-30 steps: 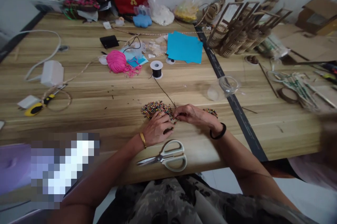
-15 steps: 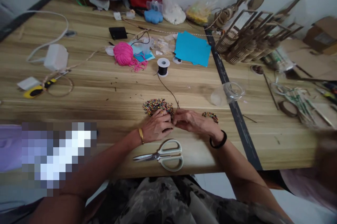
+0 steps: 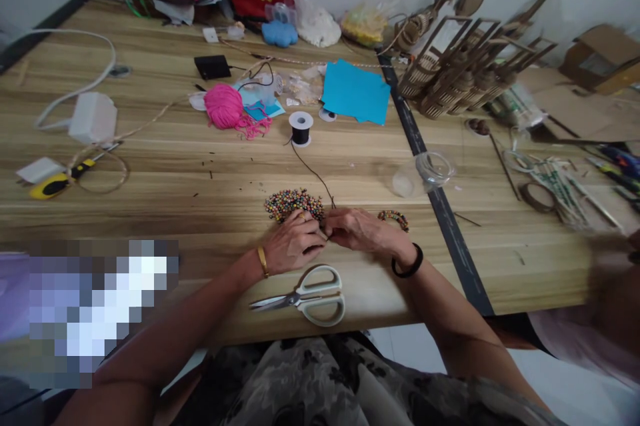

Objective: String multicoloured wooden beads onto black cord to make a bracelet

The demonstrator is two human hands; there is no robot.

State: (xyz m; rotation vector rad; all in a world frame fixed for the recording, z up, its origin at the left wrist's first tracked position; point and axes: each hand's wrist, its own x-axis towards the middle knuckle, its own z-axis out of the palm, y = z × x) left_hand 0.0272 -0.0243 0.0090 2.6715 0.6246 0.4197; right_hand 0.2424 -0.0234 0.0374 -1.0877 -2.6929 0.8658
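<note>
Your left hand (image 3: 295, 243) and right hand (image 3: 361, 229) meet fingertip to fingertip at the near edge of the bead pile (image 3: 293, 203), both pinched narrow around the end of the black cord (image 3: 313, 173); whether a bead sits between the fingers I cannot tell, it is too small to make out. The cord is the thing to mind: thin, soft and limp, with no stiffness of its own, so it will likely bend away the moment you push on it. Judge your grip close to the tip, just behind the free end, where a short length stays straight enough to aim. Its long axis runs from your fingers up and slightly left across the wooden table (image 3: 165, 206) to the spool (image 3: 301, 127), with a loose curve along the way and no tension in it. The spool stands upright on its flange and looks light, so a tug could well drag or tip it. The beads are small, hard and round, probably slippery and ready to roll if nudged; pick from the pile's edge, not its middle. A finished beaded bracelet (image 3: 393, 217) lies just beyond your right wrist, and the scissors (image 3: 313, 296) lie near your left wrist, blades pointing left, handles right, apart from both hands
</note>
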